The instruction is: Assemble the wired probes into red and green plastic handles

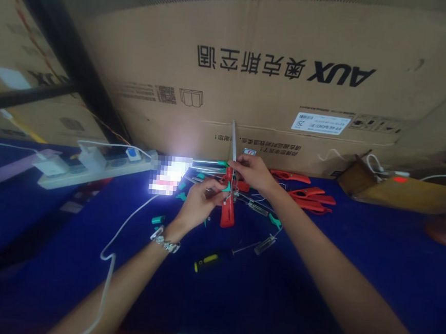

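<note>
My left hand [200,201], wearing a metal watch or bracelet, pinches a small green plastic piece [228,187] over a red plastic handle [227,216]. My right hand [251,170] is closed around the lower part of a thin metal rod [233,137], which rises upright from the top of that handle. Small metal parts and a thin wire sit between the two hands, partly hidden by the fingers. Just right of them lie a wire with metal fittings [258,208] and another green piece [275,221]. More metal rods with green ends [210,163] rest behind my left hand.
Red handle shells [311,198] lie to the right. Nearer me is a black-and-yellow screwdriver [205,262]. At left, a bright blurred device [170,175] trails a white cable beside a power strip [99,172]. A large cardboard box [251,102] stands behind the blue table surface [266,299].
</note>
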Action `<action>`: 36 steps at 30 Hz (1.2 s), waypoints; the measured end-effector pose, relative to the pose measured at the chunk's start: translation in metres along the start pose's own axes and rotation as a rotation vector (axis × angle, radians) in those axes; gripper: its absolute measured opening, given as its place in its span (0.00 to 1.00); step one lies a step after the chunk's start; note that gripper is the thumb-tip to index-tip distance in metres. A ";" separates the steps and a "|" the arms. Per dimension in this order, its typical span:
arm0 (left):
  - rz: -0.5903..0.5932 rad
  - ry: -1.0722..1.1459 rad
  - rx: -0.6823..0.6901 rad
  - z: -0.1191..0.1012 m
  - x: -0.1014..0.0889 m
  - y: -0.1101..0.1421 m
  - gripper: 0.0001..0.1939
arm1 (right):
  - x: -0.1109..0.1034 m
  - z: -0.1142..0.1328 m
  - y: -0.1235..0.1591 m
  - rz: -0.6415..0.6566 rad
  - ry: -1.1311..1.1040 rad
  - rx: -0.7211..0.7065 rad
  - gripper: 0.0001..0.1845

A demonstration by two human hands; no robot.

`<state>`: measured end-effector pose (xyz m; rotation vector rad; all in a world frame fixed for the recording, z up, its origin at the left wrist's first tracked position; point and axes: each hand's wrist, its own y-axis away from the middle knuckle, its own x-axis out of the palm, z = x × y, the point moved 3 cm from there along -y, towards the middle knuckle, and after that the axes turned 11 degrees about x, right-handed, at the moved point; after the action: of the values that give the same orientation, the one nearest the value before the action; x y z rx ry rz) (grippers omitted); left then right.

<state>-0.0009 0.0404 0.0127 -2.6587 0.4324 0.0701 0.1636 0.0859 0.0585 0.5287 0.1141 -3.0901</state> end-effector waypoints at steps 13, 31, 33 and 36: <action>0.058 0.008 0.006 0.000 -0.002 -0.002 0.10 | 0.003 -0.018 0.031 -0.013 -0.208 0.021 0.22; -0.085 -0.526 0.345 -0.016 0.005 0.010 0.08 | 0.029 -0.006 0.082 -0.398 0.504 -0.152 0.10; -0.104 -0.526 0.338 -0.015 0.007 0.011 0.08 | 0.030 -0.007 0.082 -0.398 0.517 -0.161 0.09; -0.129 -0.425 0.312 -0.011 0.008 0.011 0.07 | 0.030 -0.010 0.080 -0.398 0.490 -0.173 0.09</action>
<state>0.0033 0.0236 0.0166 -2.2740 0.1190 0.4766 0.1403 0.0071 0.0331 1.3924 0.5427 -3.1795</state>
